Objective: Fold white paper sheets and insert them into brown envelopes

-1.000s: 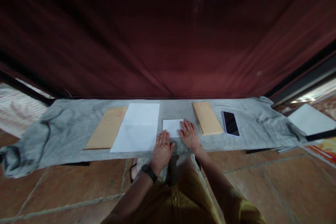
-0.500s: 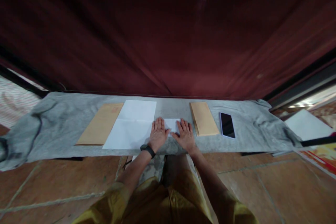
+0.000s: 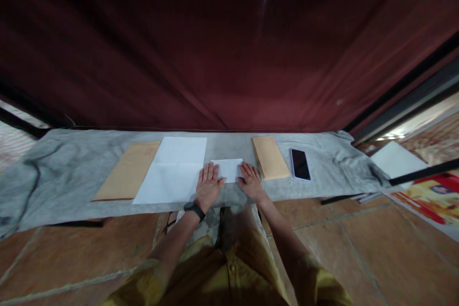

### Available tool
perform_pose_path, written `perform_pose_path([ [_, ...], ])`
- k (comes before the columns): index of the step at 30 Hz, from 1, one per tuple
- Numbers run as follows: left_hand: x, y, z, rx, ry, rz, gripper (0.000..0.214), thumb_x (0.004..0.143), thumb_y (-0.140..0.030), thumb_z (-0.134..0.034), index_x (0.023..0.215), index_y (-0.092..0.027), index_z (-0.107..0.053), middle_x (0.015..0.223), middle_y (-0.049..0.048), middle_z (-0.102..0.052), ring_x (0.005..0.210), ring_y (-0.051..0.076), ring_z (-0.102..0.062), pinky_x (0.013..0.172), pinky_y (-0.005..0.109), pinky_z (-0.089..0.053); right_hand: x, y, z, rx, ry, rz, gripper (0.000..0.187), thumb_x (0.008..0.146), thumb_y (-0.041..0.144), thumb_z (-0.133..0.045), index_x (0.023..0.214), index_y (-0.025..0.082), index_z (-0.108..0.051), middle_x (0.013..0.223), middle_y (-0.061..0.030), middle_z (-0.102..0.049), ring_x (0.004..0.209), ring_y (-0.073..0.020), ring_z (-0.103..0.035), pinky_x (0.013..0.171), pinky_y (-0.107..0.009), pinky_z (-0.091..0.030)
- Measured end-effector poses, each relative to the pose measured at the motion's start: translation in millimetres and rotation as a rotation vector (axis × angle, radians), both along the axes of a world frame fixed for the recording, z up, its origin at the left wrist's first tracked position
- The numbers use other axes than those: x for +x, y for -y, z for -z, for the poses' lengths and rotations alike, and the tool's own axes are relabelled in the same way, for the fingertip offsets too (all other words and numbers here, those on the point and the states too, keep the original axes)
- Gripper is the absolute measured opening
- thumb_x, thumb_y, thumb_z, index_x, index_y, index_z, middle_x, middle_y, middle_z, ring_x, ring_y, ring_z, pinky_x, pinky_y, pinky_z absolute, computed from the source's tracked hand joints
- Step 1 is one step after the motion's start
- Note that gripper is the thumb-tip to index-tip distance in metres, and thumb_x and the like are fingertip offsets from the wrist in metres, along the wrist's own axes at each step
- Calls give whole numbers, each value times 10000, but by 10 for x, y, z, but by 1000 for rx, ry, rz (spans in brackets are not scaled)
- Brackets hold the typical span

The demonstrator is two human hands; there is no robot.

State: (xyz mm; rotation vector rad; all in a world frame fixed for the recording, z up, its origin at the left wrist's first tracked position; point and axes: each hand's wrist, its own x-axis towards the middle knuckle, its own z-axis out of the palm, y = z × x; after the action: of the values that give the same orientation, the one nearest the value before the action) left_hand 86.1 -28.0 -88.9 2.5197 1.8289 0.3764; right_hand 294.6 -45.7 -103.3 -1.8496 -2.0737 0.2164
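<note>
Left hand [image 3: 207,187] lies flat on the worktop [image 3: 71,172], fingers released, hiding the 8 o'clock corner of the folded white paper [image 3: 226,169]. Right hand [image 3: 250,182], equally flat and unclenched, covers its 4 o'clock corner.

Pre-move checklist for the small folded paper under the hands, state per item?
1. Left hand flat, fingers on the left edge of the folded white paper: ok.
2. Right hand flat, fingers on the paper's right edge: ok.
3. Paper's middle uncovered between the hands: ok.
4. Paper apart from the envelope stack: ok.
5. Phone out of both hands' way: ok.
6. Crease pressed sharp, edges aligned: cannot tell.
</note>
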Motion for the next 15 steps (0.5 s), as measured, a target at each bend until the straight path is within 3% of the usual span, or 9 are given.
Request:
perform_pose_path([
  [6,-116,69,-80,-14,56,-28,547,989,-305,-359,1492,-124,-475,1555,133,-469,1517,309,-285,1238,518,-199,75,54,47,68,-6,-15,559,949,126,-425,1497,219,-479,1539,-66,-497,1441,-219,-423,1202,-453,-307],
  [12,-204,123,-166,-45,91,-56,537,957,-202,-347,1443,-43,-513,1529,178,-492,1504,333,-303,1211,505,-269,100,67,40,81,8,-25,624,901,43,-415,1497,217,-481,1522,-74,-517,1419,-220,-449,1193,-447,-328],
  [15,-240,124,-204,-91,271,-57,509,919,-153,-382,1378,-36,-569,1505,200,-513,1484,326,-344,1209,497,-275,96,73,28,73,17,-19,616,903,37,-410,1486,216,-495,1528,-67,-512,1417,-211,-451,1195,-423,-323],
])
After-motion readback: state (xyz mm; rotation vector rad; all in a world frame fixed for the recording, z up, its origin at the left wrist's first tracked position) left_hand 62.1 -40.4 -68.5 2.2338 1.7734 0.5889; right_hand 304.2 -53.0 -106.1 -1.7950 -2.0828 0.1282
